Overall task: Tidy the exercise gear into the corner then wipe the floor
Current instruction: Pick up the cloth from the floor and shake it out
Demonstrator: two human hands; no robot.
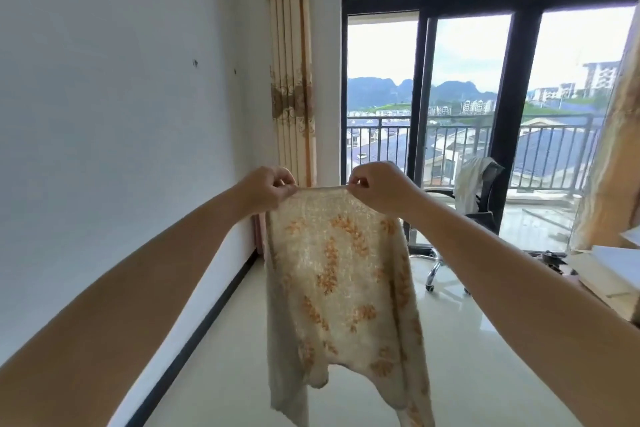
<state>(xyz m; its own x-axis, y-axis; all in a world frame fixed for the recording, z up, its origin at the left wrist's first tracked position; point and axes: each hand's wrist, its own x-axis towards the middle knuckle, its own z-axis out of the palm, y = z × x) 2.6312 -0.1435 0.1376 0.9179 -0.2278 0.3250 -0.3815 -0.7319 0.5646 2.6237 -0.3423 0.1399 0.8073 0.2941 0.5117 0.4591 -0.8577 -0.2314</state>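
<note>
A cream cloth (341, 288) with an orange leaf pattern hangs in front of me, stretched by its top edge. My left hand (266, 189) pinches the top left corner and my right hand (375, 185) pinches the top right corner, both at chest height with arms stretched out. The cloth's lower end dangles above the pale tiled floor (467, 357). No exercise gear shows in this view; something pinkish stands in the room corner behind the cloth, mostly hidden.
A white wall (121, 114) with a dark skirting runs along the left. A beige curtain (292, 62) hangs in the corner beside glass balcony doors (464, 97). An office chair (474, 208) with a garment over it stands by the doors. A desk edge (609, 274) juts in at right.
</note>
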